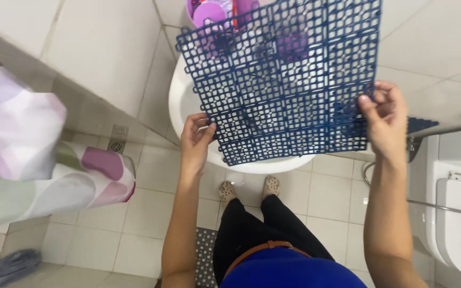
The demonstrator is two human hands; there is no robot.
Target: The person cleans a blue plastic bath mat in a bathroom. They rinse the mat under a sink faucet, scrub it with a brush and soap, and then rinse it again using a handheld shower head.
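Head view is showing the dark blue plastic grid mat (286, 80) being held up flat in the upper middle, over a white basin (185, 101). The left hand (195, 140) is pinching its lower left corner; the right hand (382, 120) is gripping the right edge, higher up.

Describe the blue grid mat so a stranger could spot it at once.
Look above the white basin against the tiled wall. Held up over it, between the left hand and the right hand, is the blue grid mat. It alone is flat, dark blue plastic latticework with square holes.
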